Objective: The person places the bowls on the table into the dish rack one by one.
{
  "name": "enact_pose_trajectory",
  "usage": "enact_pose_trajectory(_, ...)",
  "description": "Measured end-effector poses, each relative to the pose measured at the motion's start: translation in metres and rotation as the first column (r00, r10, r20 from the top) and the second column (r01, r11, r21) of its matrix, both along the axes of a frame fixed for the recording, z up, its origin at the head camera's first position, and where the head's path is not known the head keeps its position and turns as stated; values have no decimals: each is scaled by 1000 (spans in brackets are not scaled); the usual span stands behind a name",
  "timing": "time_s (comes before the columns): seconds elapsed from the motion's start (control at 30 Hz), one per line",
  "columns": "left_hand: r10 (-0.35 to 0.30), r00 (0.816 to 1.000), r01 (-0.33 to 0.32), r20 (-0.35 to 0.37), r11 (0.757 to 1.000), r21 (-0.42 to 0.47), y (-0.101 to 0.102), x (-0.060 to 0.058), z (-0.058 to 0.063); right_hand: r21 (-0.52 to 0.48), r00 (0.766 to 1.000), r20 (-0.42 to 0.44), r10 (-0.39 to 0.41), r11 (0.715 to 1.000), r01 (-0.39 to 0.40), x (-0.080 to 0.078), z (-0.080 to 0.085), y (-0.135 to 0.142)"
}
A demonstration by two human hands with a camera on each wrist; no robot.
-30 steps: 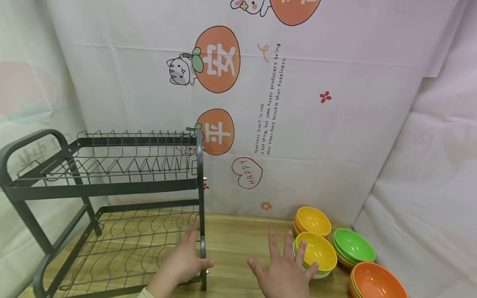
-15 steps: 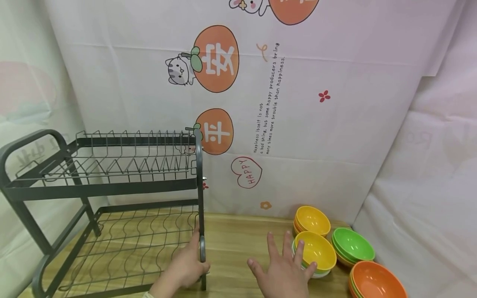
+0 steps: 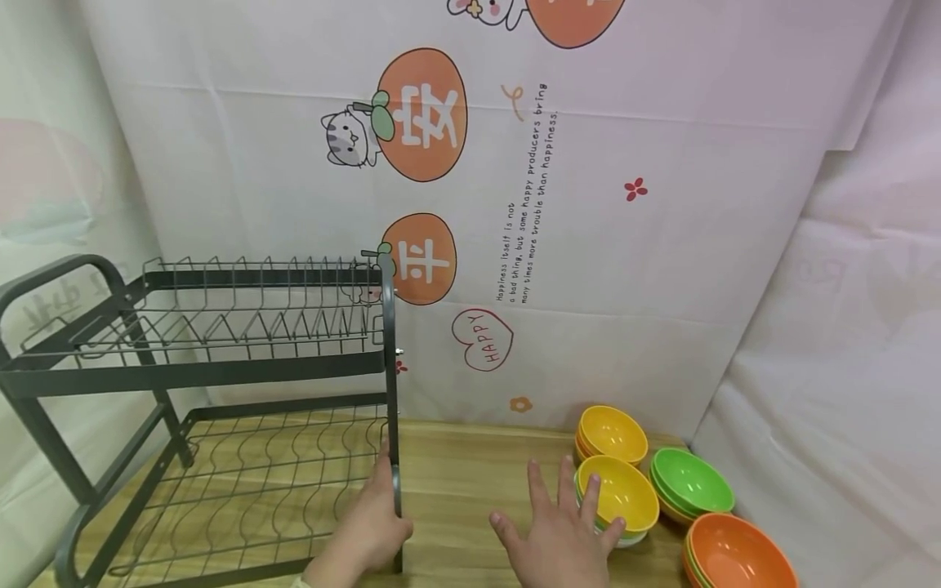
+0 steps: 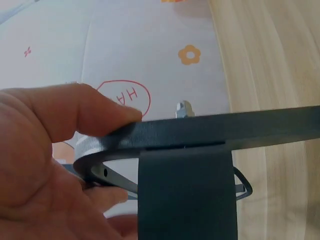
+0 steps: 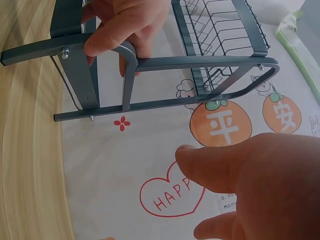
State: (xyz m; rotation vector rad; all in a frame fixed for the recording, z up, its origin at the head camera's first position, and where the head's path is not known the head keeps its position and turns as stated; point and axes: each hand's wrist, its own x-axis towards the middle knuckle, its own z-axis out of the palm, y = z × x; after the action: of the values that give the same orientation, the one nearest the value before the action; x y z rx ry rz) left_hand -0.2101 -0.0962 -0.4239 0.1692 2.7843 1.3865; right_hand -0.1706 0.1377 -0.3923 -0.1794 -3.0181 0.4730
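Note:
A dark grey two-tier dish rack (image 3: 198, 376) stands on the left of the wooden table. My left hand (image 3: 371, 523) grips the lower front of its right side frame. Up close in the left wrist view, the thumb (image 4: 95, 107) lies on the curved bar (image 4: 190, 130) and the fingers wrap beneath it. My right hand (image 3: 555, 535) holds nothing; its fingers are spread, just left of a stack of bowls with a yellow one (image 3: 621, 494) on top. In the right wrist view, the thumb (image 5: 215, 165) points toward the rack.
More stacked bowls stand at the right: yellow (image 3: 613, 433) at the back, green (image 3: 694, 482), and orange (image 3: 742, 551) at the front. A printed white cloth (image 3: 573, 245) hangs behind the table (image 3: 456, 490), with white sheets at both sides.
My left hand has closed on the rack's side frame, its thumb coming in against the bar. The right hand stays spread in place. The head view has shifted slightly.

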Motion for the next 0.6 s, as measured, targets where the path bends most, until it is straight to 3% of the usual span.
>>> enact_pose_trajectory(0.3, -55, 997, 54, -62, 998, -19, -3, 0, 0, 3, 1000, 15, 10, 1000, -10, -2, -1, -2)
enact_pose_trajectory(0.6, -106, 993, 106, -50, 994, 1, 4, 2, 0, -6, 1000, 24, 5, 1000, -5, -2, -2, -1)
